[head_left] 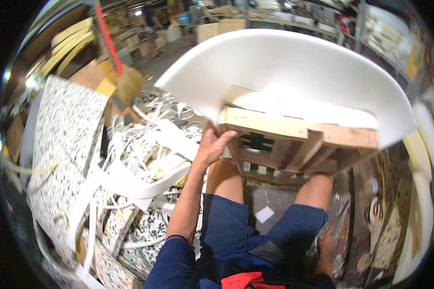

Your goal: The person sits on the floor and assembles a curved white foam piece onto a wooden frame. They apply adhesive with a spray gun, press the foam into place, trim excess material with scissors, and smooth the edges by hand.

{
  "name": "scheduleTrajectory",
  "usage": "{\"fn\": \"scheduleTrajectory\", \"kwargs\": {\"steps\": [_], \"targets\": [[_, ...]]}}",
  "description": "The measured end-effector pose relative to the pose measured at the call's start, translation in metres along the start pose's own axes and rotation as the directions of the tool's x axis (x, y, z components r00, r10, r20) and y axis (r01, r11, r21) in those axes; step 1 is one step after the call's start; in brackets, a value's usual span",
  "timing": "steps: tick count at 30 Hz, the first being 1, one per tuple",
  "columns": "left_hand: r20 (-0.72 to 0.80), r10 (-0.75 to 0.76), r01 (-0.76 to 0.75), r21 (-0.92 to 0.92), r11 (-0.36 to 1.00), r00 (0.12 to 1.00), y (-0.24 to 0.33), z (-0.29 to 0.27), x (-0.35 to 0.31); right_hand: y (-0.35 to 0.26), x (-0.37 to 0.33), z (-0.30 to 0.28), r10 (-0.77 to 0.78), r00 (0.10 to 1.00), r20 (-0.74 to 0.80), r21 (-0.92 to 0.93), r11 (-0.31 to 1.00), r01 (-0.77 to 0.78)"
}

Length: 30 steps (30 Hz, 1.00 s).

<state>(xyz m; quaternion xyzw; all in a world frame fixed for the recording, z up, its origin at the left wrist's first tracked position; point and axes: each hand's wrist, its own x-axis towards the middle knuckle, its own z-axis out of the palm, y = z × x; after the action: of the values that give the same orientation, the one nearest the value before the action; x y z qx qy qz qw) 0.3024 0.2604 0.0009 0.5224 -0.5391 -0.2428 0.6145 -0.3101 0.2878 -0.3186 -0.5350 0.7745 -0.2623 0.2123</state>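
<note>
A wooden frame (270,121) with slats and openings stands tilted in front of my knees. Behind and above it curves a large white foam sheet (255,62), spreading past both ends of the frame. My left hand (214,147) is wrapped round the frame's left end, thumb on the near side. Down beside my right thigh is my right hand (326,242), low and partly in shadow. Its fingers are too unclear to show whether they hold anything; several loose items lie close by it.
Piled foam offcuts (152,168) and speckled foam boards (65,130) crowd my left. A red pole (108,43) leans behind them. To the right lie foam strips (419,159) and a speckled piece (386,241). A pale scrap (264,214) is between my legs. Shelving and a distant person (149,24) are behind.
</note>
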Motion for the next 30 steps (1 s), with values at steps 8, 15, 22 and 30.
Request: {"fn": "scheduleTrajectory", "kwargs": {"steps": [8,15,22,30], "targets": [[-0.047,0.029,-0.029,0.001,1.0,0.998,-0.004,0.003,0.001,-0.107,0.024,-0.003,-0.174,0.98,-0.1,0.185,0.964,0.19],[-0.026,0.042,-0.04,0.054,0.998,0.999,0.001,0.006,-0.005,-0.35,0.079,-0.022,-0.476,0.859,-0.191,0.337,0.79,0.512],[-0.074,0.093,-0.083,0.126,0.988,0.993,0.009,0.01,-0.009,-0.283,0.056,-0.019,-0.349,0.923,-0.161,0.285,0.879,0.382],[-0.103,0.124,-0.134,-0.092,0.987,0.987,-0.012,0.01,-0.01,-0.059,-0.001,-0.032,0.092,0.962,-0.256,0.062,0.995,-0.078]]}}
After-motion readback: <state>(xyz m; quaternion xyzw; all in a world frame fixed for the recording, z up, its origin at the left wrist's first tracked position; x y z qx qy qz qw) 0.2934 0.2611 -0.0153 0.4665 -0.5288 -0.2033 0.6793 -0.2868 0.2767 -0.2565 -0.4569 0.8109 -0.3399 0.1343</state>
